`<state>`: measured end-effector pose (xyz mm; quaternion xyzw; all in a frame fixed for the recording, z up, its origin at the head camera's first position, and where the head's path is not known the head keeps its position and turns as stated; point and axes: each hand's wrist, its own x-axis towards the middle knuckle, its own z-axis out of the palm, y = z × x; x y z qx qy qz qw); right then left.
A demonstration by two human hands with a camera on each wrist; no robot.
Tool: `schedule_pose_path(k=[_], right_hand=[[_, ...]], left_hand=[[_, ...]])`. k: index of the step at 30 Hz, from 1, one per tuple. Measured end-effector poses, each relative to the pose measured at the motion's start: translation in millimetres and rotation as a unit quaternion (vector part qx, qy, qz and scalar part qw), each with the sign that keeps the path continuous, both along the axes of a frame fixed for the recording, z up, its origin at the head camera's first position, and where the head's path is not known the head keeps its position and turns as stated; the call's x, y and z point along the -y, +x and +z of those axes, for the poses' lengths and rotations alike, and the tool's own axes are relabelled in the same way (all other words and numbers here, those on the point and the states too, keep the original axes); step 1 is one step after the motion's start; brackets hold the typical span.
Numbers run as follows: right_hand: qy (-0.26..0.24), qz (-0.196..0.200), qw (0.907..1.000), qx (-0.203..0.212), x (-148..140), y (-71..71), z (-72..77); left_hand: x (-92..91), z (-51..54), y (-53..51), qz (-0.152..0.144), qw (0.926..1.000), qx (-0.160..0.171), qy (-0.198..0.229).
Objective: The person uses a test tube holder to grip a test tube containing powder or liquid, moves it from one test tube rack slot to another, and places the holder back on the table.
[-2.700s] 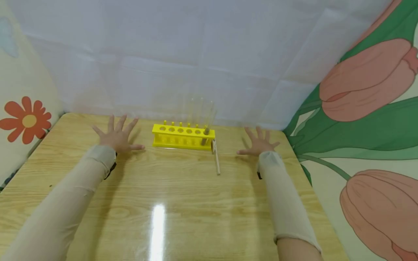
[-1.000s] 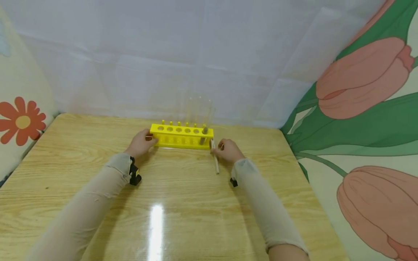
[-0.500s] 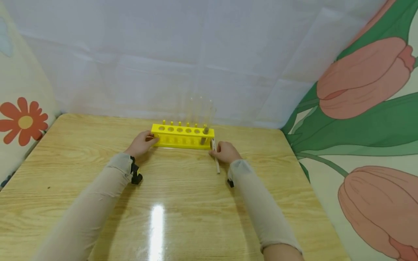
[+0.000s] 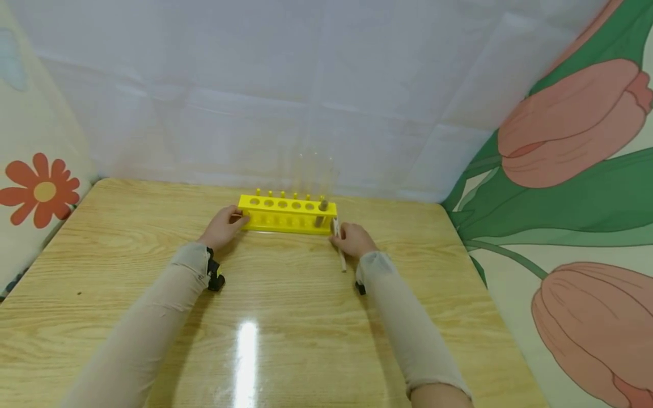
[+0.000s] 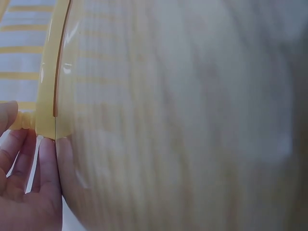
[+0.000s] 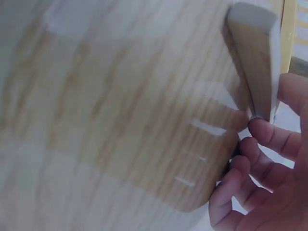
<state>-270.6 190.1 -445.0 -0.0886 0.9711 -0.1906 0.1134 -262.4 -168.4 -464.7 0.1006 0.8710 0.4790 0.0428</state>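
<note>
A yellow test tube rack (image 4: 285, 229) stands near the table's back edge. My left hand (image 4: 220, 228) grips its left end, thumb in front; the left wrist view shows the thumb and fingers about a yellow end peg (image 5: 26, 120). Faint clear test tubes (image 4: 307, 173) rise upright at the rack's right half. In its rightmost hole stands a grey-brown bristly-looking piece (image 4: 321, 214). My right hand (image 4: 355, 241) pinches a wooden test tube holder (image 4: 343, 262) leaning at the rack's right end. The right wrist view shows its handle (image 6: 257, 53) between thumb and fingers; its head is mostly hidden.
The wood-grain table (image 4: 285, 340) carries a bright light reflection in front. A white cloth (image 4: 214, 102) hangs right behind the rack. Flower-patterned walls (image 4: 576, 221) flank the table on both sides.
Both hands lay spread flat on the table at first, then came inward to the rack's left end and the wooden holder. Over the last half second they barely move.
</note>
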Motion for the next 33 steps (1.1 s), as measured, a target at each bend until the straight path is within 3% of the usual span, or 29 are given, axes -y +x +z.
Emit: schedule_pose_path(k=[23,33], right_hand=[[-0.053,-0.025,0.9978,-0.031,-5.5,7.6,0.0],[-0.079,-0.034,0.9961,-0.019,-8.4,9.7,0.3]], left_hand=[[0.5,-3.7,-1.5,0.0,0.9999,0.006,0.01],[-0.3,-2.7,0.2,0.005,1.0,0.003,0.003]])
